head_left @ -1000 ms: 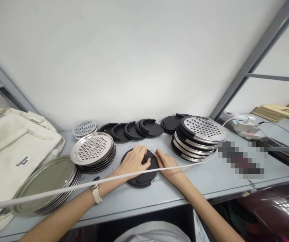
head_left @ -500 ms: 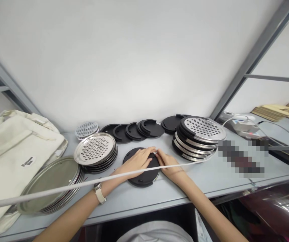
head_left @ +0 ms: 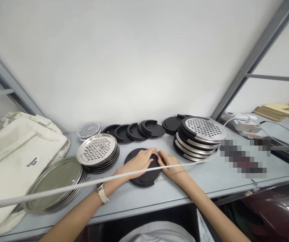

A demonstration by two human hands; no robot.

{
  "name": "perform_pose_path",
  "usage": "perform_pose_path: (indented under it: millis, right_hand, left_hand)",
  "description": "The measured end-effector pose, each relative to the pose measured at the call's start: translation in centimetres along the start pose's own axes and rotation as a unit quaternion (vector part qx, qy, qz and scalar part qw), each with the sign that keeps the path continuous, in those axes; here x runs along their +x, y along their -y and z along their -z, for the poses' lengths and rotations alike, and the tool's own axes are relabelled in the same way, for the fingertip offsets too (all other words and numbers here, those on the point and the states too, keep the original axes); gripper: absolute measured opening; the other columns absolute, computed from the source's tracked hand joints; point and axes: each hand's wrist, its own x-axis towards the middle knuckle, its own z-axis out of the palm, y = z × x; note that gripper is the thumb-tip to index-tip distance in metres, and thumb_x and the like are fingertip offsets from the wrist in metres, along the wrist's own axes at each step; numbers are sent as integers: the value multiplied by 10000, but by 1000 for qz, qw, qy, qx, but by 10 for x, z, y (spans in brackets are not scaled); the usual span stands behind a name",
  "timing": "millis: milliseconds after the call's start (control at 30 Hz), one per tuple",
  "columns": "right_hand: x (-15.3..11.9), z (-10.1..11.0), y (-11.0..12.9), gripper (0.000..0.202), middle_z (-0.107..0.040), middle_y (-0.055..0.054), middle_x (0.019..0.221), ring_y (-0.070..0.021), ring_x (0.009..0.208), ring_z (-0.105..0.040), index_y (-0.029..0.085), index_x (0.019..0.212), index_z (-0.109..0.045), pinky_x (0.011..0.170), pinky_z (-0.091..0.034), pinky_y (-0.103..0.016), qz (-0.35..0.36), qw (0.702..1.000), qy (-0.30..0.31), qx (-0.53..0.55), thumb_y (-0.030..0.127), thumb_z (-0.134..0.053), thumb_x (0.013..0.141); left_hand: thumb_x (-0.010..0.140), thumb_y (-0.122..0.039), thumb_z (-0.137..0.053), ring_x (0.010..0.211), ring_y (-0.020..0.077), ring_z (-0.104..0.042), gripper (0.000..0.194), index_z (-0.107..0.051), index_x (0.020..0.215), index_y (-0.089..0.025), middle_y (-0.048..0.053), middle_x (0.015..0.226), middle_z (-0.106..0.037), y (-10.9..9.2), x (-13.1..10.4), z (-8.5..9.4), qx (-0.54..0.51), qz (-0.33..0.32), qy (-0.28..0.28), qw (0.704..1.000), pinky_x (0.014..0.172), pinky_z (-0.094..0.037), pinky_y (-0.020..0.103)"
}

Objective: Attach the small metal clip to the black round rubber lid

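A round black disc with a shiny metal edge showing at its right lies on the shelf in front of me. My left hand rests across its top, fingers reaching over to the far right rim and holding it there. From the other side my right hand pinches that same stretch of rim, its fingers bent close together. The fingertips of both hands nearly meet beside a small bright spot. What lies under the fingers is hidden. A pale cord passes in front of both hands.
On the left are a stack of perforated metal discs, greenish metal plates and a cream cloth bag. Behind lie black discs. A tall stack of black-and-metal discs stands right, near a white device.
The view has shifted slightly, so everything sits a little further right. The fingers of my right hand look a bit more bent at the rim; the disc stays in place.
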Motion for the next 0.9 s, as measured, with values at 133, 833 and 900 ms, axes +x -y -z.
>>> perform_pose_path:
  millis: [133,833,900]
  right_hand:
    - [1,0,1,209,-650,-55,707,-179,581,-582,171,931,-522,540,-287,-261,-6,1000,6,-12,271,-338,933]
    - [2,5,5,300,-701,-91,830,-192,729,-638,157,864,-610,639,-363,-258,-28,997,47,-52,257,-343,958]
    - [1,5,6,329,-706,-91,836,-193,728,-642,158,875,-624,633,-363,-260,-29,997,48,-53,266,-327,962]
  left_hand:
    - [966,-198,-321,1251,219,-417,406,-278,1369,-216,83,1361,-437,1,-1,0,-11,9,10,1000,1048,-376,397]
    - [968,-187,-328,1244,207,-428,415,-263,1377,-215,86,1357,-446,-2,-5,2,-2,16,8,1000,1046,-381,378]
    - [967,-186,-330,1242,208,-431,418,-258,1378,-213,85,1351,-453,-3,-5,2,1,12,9,1000,1044,-382,377]
